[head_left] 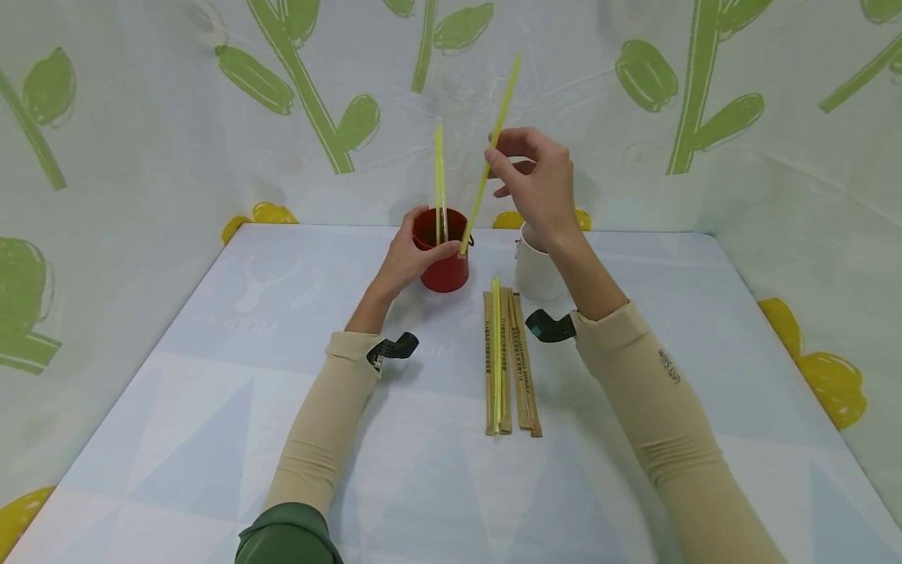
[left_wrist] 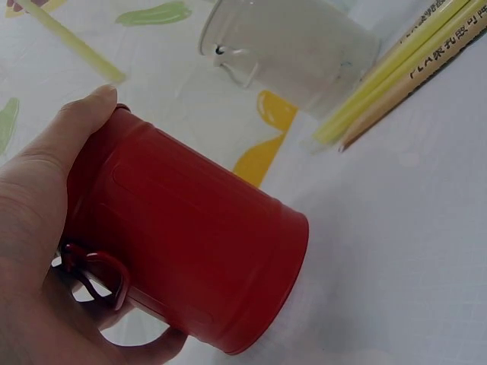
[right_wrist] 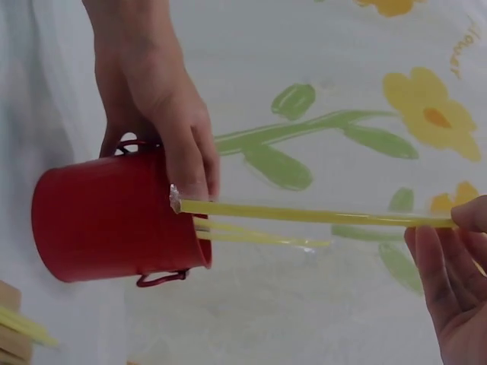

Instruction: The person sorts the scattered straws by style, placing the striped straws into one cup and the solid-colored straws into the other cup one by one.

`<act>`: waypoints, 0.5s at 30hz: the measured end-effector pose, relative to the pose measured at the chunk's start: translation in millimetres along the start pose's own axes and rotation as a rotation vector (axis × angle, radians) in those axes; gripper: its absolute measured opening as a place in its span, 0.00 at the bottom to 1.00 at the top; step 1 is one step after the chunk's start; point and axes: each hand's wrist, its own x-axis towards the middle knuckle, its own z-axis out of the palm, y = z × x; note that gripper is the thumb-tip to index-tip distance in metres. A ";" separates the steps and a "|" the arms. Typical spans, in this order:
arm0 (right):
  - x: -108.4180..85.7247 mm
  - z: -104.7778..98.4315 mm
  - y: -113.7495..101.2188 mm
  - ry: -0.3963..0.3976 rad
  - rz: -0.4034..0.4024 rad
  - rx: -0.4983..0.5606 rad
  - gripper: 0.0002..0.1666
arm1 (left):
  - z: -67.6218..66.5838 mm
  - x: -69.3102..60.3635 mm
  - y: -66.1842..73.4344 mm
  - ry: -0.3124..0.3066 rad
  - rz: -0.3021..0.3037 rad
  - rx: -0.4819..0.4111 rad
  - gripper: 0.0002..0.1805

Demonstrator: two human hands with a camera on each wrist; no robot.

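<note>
A red bucket (head_left: pixel 445 276) with small side handles is gripped by my left hand (head_left: pixel 412 254), thumb at its rim. In the left wrist view my left hand (left_wrist: pixel 38 205) curls round the red bucket (left_wrist: pixel 190 228). Thin yellow straws (head_left: pixel 440 172) stand inside it. My right hand (head_left: pixel 539 176) pinches another yellow straw (head_left: pixel 502 117) between thumb and fingers, its lower end close to the bucket's rim. The right wrist view shows this straw (right_wrist: pixel 304 216) in clear wrapping, with my right hand (right_wrist: pixel 456 274) at its far end.
A white bucket (head_left: pixel 537 270) stands right of the red one, partly behind my right forearm. Nearer on the table (head_left: pixel 232 329) lie several brown paper-wrapped sticks (head_left: pixel 524 368) and yellow straws (head_left: pixel 497 352). Behind the table's back edge hangs a sheet printed with leaves.
</note>
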 end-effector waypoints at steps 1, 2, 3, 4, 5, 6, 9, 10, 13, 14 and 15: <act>1.5 0.4 -1.2 0.001 -0.005 0.001 0.16 | -0.1 0.1 0.0 0.002 0.000 0.002 0.51; 2.7 1.0 -3.1 0.004 -0.012 0.000 0.16 | -0.2 0.2 -0.2 0.004 0.001 0.005 0.51; 3.3 1.6 -5.7 0.006 -0.015 0.007 0.16 | -0.2 0.2 -0.3 0.005 0.001 0.006 0.51; 3.3 2.3 -8.9 0.010 -0.015 0.012 0.16 | -0.3 0.3 -0.6 0.003 0.001 0.004 0.51; 3.1 2.9 -12.3 0.014 -0.017 0.017 0.16 | -0.2 0.4 -0.8 0.001 0.000 0.003 0.51; 2.6 3.4 -15.7 0.019 -0.019 0.019 0.16 | -0.2 0.4 -1.0 0.000 -0.003 0.002 0.51; 1.6 4.3 -23.5 0.035 -0.017 0.025 0.15 | -0.1 0.1 -1.1 -0.005 -0.006 -0.005 0.52; 1.4 4.6 -25.0 0.040 -0.017 0.025 0.15 | 0.0 0.1 -1.1 -0.007 -0.006 -0.009 0.52; 2.1 5.6 -26.6 0.043 -0.016 0.014 0.15 | -0.1 0.0 -0.8 -0.008 -0.003 -0.017 0.52; 2.6 6.1 -26.0 0.040 -0.012 0.011 0.15 | -0.1 0.1 -0.8 -0.008 -0.003 -0.017 0.52; 2.9 6.6 -25.7 0.038 -0.009 0.007 0.15 | -0.1 0.2 -0.7 -0.008 -0.002 -0.017 0.53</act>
